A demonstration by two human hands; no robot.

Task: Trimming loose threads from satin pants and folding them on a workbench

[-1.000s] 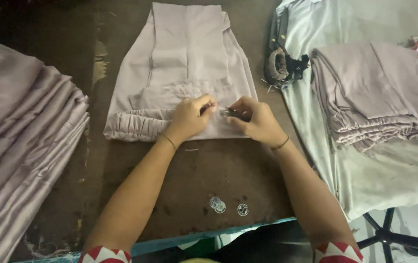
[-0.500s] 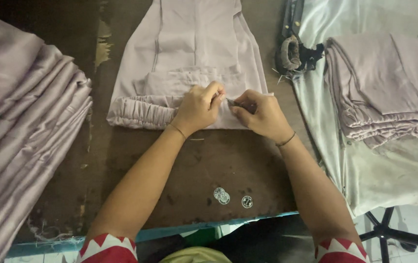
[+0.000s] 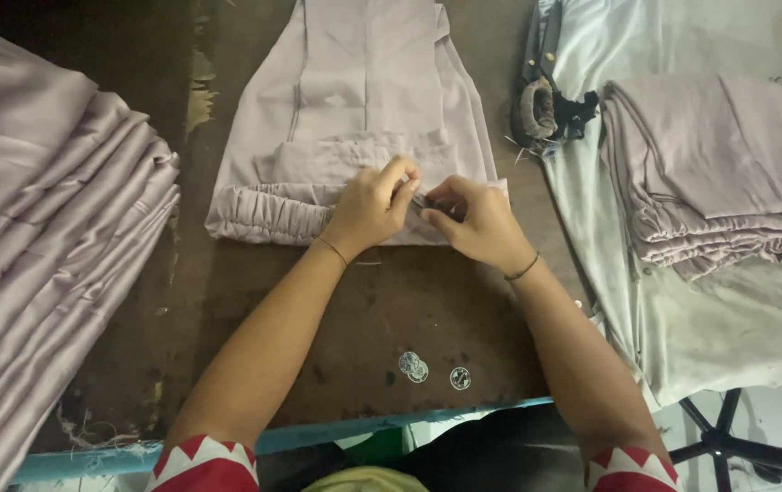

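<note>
Working along the gathered waistband of a pale mauve garment [image 3: 363, 100] that lies flat at the upper middle of the frame, the person has both hands meeting at its near edge, and the step in hand looks like fine trimming or picking at that band.

At the far left a tall stack of folded mauve cloth [image 3: 40, 246] fills the side of the frame, well apart from the hands. The dark, worn worktop [image 3: 254, 301] runs between it and the garment. The left hand [image 3: 368, 208] rests on the waistband just right of its ruched part, its fingers [image 3: 400, 173] pinched together on the fabric edge. Touching it from the right, the right hand [image 3: 477, 223] has its fingers [image 3: 445, 193] closed round a small metal tool [image 3: 423, 202], of which only a dark tip shows; whether it is a snipper or something else I cannot tell.

Below the hands, near the lower edge of the worktop, lie three small round metal pieces [image 3: 427, 370]. At the upper right a dark strap-like object [image 3: 546, 114] sits beside a pale sheet [image 3: 710, 310], and on that sheet rests a smaller pile of folded mauve garments [image 3: 710, 173].

As a judgement, the next move calls for holding the pinch taut and steady so the tool meets only loose thread, not the cloth.
</note>
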